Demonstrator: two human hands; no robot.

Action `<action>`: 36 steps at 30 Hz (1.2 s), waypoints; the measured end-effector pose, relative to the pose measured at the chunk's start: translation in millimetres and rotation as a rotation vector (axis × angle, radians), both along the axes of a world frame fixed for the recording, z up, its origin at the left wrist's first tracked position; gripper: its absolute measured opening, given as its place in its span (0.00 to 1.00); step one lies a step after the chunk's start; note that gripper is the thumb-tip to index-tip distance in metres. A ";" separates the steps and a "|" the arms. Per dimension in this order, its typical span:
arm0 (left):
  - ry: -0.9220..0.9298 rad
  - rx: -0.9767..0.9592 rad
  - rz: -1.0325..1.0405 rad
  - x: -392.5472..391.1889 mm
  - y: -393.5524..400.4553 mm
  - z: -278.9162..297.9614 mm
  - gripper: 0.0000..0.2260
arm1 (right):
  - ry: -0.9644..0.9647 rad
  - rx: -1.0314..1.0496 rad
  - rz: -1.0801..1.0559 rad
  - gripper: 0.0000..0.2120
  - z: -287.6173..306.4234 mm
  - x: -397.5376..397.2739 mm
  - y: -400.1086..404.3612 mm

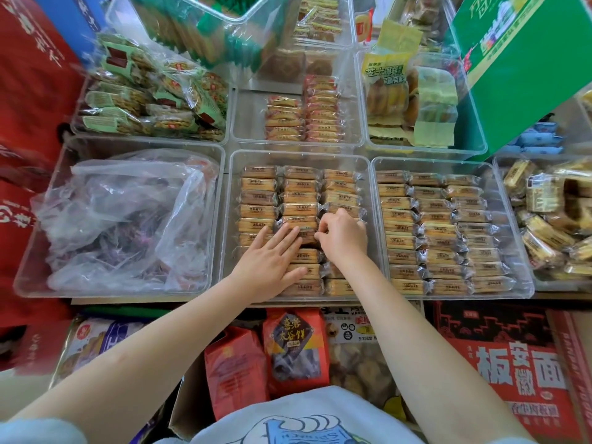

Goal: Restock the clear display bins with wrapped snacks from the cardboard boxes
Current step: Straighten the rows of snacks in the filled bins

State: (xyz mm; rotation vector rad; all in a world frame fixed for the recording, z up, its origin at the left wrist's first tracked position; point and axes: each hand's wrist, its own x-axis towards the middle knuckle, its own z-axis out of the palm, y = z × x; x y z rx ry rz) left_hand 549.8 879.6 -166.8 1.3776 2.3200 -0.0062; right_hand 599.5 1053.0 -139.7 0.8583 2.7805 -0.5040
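Both hands work in the middle bin [367, 174], where wrapped cakes [299, 200] lie in three rows. The left hand [272, 261] lies flat, fingers straight, pressing the centre row down. The right hand [344, 237] has its fingers curled, pinching a packet just right of the left fingertips. Best, I'd say, to keep the flat hand steadying the neighbours while the pinched packet slides in square with its row.

Single head cam, wide-angle, looking forward and steeply down, close over the clear bins [298, 155]; no second view.
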 end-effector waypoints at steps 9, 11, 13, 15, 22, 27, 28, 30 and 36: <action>0.033 -0.021 0.003 2.9 -0.8 -1.5 0.42 | -0.205 0.015 0.155 0.18 9.3 42.5 -17.1; 0.023 -0.018 0.024 4.5 -0.3 1.1 0.41 | -0.199 -0.020 0.112 0.16 8.7 40.0 -16.9; -0.015 0.013 0.057 8.9 -1.9 4.7 0.41 | -0.171 -0.092 0.035 0.12 8.8 34.6 -16.2; -0.037 0.079 0.079 15.9 -8.3 8.2 0.40 | -0.129 -0.137 -0.036 0.07 10.3 27.7 -15.7; -0.042 0.087 0.116 36.3 -33.9 5.1 0.36 | -0.114 -0.091 -0.060 0.06 1.8 21.2 -11.5; -0.051 0.050 0.128 34.2 -31.7 4.1 0.36 | -0.114 0.033 0.084 0.10 0.9 27.2 -14.6; -0.046 0.045 0.131 34.6 -31.7 4.3 0.37 | -0.109 0.049 0.133 0.11 1.5 28.8 -14.8; -0.038 0.037 0.142 35.1 -30.8 5.7 0.37 | -0.113 0.043 0.180 0.12 5.3 33.2 -13.4; 0.004 0.112 0.184 45.7 -42.1 14.3 0.37 | 0.078 -0.055 0.103 0.10 20.8 64.9 -20.9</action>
